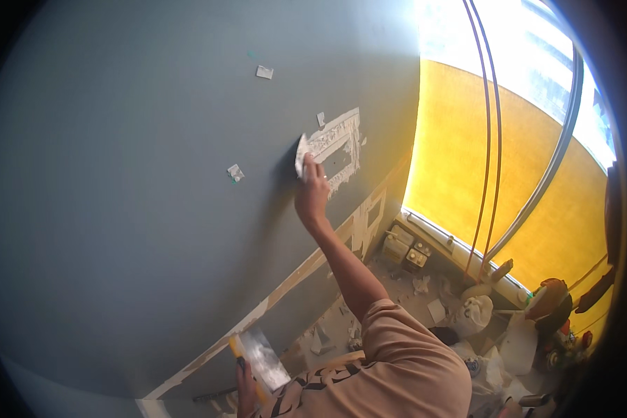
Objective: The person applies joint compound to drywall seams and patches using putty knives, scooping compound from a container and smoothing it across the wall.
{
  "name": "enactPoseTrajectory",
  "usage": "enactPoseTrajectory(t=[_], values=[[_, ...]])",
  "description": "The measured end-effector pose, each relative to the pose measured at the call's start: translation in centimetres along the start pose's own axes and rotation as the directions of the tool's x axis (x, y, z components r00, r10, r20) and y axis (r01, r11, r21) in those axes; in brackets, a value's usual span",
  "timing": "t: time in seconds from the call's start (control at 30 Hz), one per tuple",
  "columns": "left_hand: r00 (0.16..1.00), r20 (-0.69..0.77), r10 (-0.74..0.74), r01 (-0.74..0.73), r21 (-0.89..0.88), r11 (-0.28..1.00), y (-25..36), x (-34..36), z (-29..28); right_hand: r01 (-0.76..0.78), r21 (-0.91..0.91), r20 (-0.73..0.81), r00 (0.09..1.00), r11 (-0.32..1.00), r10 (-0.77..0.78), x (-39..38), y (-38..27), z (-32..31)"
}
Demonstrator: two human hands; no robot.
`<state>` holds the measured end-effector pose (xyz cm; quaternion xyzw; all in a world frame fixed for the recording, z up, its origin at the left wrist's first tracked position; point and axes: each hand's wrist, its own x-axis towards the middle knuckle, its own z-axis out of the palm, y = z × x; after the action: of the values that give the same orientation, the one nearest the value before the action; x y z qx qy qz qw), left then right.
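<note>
Raised to the grey-blue wall (153, 153), my right hand (312, 187) grips a putty knife (302, 155) with a pale, smeared blade at the left edge of a patch of rough white filler (340, 129). The patch frames a small grey rectangle. Low in the view, my left hand (246, 390) holds a wide metal spatula (263, 359) with a yellow and black handle, its blade turned upward. Several small pale scraps (264, 72) are stuck to the wall around the patch.
A band of pale tape and filler (254, 317) runs diagonally along the lower wall. At right stands a yellow-covered window (515, 188) with hanging cords and a curved pipe. Below it are boxy devices (397, 244), bags (475, 313), tools and debris on the floor.
</note>
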<state>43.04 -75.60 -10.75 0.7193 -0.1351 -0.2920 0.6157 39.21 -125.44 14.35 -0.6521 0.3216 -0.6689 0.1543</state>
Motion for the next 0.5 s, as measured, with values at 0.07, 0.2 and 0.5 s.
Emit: enactPoseTrajectory(t=[0.07, 0.2, 0.5], values=[[0.995, 0.088, 0.043, -0.048, 0.046, 0.998, 2.9, 1.1, 2.4, 0.011, 0.086, 0.083, 0.996, 0.996, -0.018, -1.5, -1.5, -1.9], [0.978, 0.204, 0.043, -0.026, -0.089, 0.996, 5.2, 4.9, 6.0, -0.015, 0.337, 0.442, 0.885, 0.941, -0.144, -4.7, -3.7, -9.1], [0.713, 0.698, 0.073, 0.325, -0.421, 0.847, 14.7, 8.9, 18.7, 0.438, 0.646, 0.679, 0.043, 0.625, -0.733, -9.8, -2.6, -23.5]])
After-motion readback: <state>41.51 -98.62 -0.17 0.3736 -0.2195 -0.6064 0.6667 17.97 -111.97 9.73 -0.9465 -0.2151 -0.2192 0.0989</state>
